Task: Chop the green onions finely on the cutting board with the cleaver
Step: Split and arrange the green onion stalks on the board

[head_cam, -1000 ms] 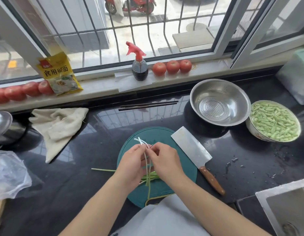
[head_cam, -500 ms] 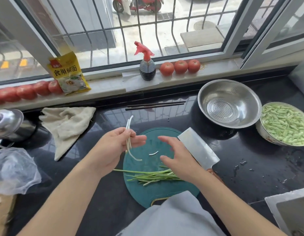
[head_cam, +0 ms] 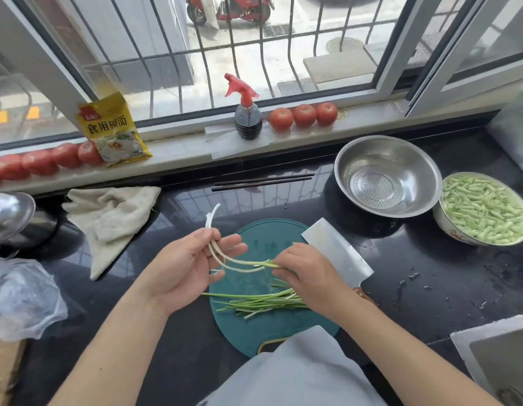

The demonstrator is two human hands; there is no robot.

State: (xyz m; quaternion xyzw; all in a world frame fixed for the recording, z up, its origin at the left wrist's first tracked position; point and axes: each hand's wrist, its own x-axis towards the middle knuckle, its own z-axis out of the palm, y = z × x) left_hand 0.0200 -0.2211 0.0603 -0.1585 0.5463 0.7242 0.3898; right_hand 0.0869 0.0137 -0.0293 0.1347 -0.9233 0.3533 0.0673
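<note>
A loose bundle of green onions (head_cam: 263, 303) lies across the near half of the round green cutting board (head_cam: 254, 329) at the bench's front edge. Above it, the left hand (head_cam: 184, 268) and right hand (head_cam: 307, 269) each pinch an end of a few white-stemmed stalks (head_cam: 239, 263). The cleaver (head_cam: 336, 253) rests untouched on the board's right rim.

counter (head_cam: 430, 288): glossy black stone, mirrors the window bars
cutting board (head_cam: 254, 332): matt teal plastic, centre frame
cleaver (head_cam: 336, 253): dull grey metal blade, brown wooden handle
colander (head_cam: 387, 175): shiny perforated steel, right
towel (head_cam: 113, 221): rough cream cloth, left
packet (head_cam: 112, 130): glossy yellow plastic, upper left
</note>
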